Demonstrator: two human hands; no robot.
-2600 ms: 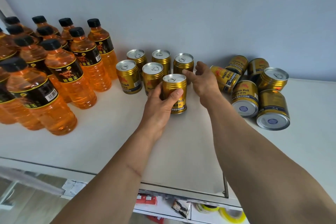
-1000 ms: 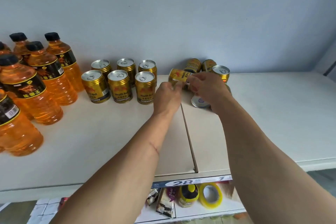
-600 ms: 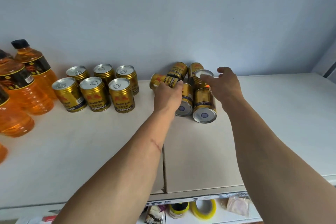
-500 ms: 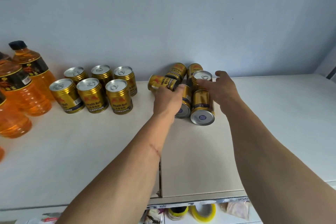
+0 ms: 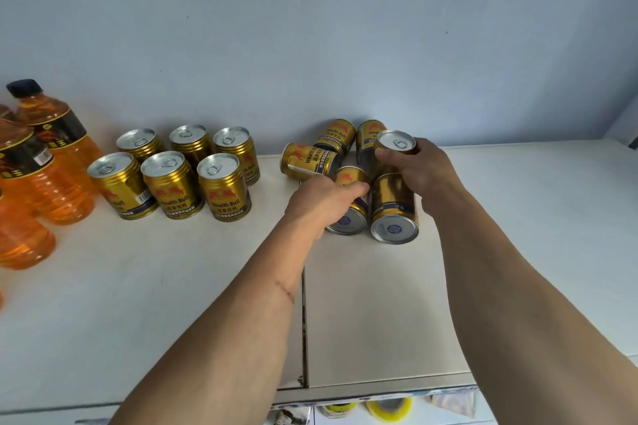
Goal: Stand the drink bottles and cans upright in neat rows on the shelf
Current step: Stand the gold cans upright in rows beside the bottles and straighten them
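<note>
Several gold cans (image 5: 224, 186) stand upright in two rows on the white shelf (image 5: 172, 286). To their right lies a cluster of gold cans on their sides. My left hand (image 5: 321, 198) grips one lying can (image 5: 348, 217) whose base faces me. My right hand (image 5: 419, 172) holds a can (image 5: 395, 145) near its top, silver lid up, above another lying can (image 5: 393, 214). More lying cans (image 5: 309, 160) rest near the wall. Orange drink bottles (image 5: 45, 162) with black caps stand at the far left.
A seam (image 5: 303, 321) runs front to back between two shelf boards. The light blue wall (image 5: 310, 45) closes off the back. Below the front edge I see tape rolls (image 5: 390, 407) on a lower level. Bare shelf stretches to the right.
My left hand has dropped from the sideways can at the back onto the lying can in front. My right hand has closed around the can with its lid up. The view has shifted slightly.
</note>
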